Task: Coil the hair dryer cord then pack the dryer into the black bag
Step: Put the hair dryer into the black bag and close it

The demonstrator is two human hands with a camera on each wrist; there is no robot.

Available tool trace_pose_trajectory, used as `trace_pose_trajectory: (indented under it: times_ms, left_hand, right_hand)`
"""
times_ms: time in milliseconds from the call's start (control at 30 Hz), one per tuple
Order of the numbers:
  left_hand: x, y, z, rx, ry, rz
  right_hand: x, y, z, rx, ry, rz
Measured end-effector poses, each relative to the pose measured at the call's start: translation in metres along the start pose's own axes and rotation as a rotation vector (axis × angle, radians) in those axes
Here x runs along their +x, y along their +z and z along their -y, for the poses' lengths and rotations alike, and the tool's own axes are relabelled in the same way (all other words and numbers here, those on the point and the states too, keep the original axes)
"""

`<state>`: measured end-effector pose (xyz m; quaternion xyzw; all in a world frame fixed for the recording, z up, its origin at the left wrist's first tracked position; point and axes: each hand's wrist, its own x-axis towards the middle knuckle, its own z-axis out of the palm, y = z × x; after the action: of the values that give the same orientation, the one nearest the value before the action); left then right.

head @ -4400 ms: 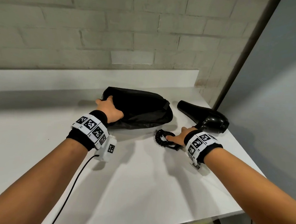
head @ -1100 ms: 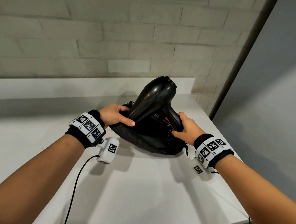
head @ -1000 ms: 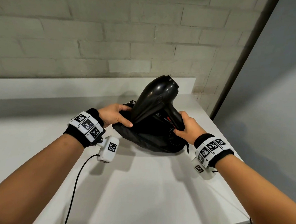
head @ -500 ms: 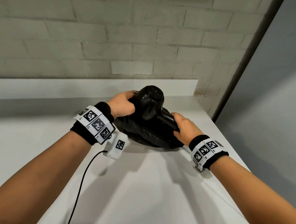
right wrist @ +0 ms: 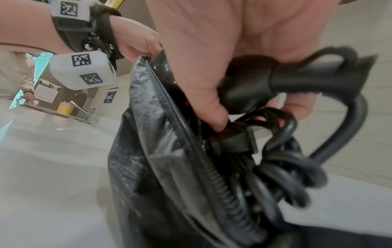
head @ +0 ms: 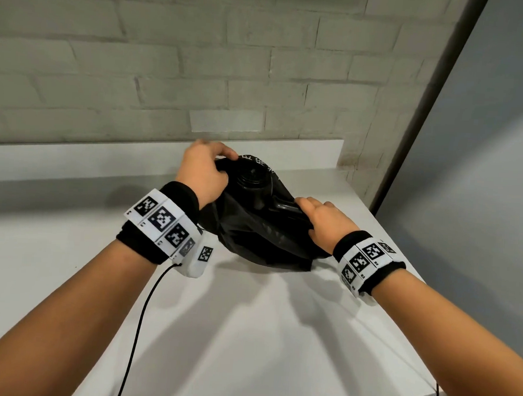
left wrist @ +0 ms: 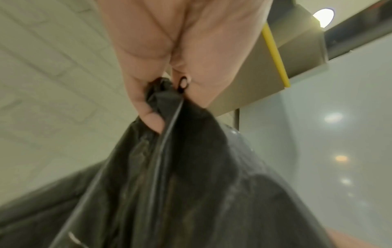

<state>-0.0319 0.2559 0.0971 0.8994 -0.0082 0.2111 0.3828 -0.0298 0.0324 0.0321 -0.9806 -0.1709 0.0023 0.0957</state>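
Observation:
The black bag (head: 251,237) lies on the white table (head: 245,334) with the black hair dryer (head: 253,182) sunk nozzle-first into its mouth; only the rear grille and handle (head: 284,206) show. My left hand (head: 205,170) pinches the bag's far rim (left wrist: 167,100) and holds it up. My right hand (head: 323,221) grips the dryer handle (right wrist: 250,87), with the coiled cord (right wrist: 284,177) bunched under it at the bag's zipper (right wrist: 214,174).
A raised white ledge (head: 103,163) and brick wall (head: 171,54) stand right behind the bag. The table's right edge (head: 404,252) runs close to my right wrist. A thin black cable (head: 143,313) trails from my left wristband across the table.
The dryer has gone from standing tilted above the bag to sunk deep inside it. My left hand has lifted the bag's rim up and back; my right hand followed the handle down.

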Motion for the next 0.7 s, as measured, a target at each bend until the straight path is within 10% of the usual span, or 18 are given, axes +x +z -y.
trace_pose_trajectory:
  times_ms: [300, 467, 700]
  left_hand:
    - [-0.018, 0.005, -0.019, 0.035, 0.372, -0.162]
    - [-0.019, 0.015, -0.017, -0.527, 0.334, 0.415]
    - [0.0, 0.002, 0.016, -0.082, 0.372, 0.565]
  right_hand:
    - [-0.001, -0.002, 0.003, -0.021, -0.005, -0.011]
    - [-0.004, -0.003, 0.001, -0.007, 0.001, 0.0]
    - [-0.005, -0.001, -0.003, 0.023, -0.016, -0.008]
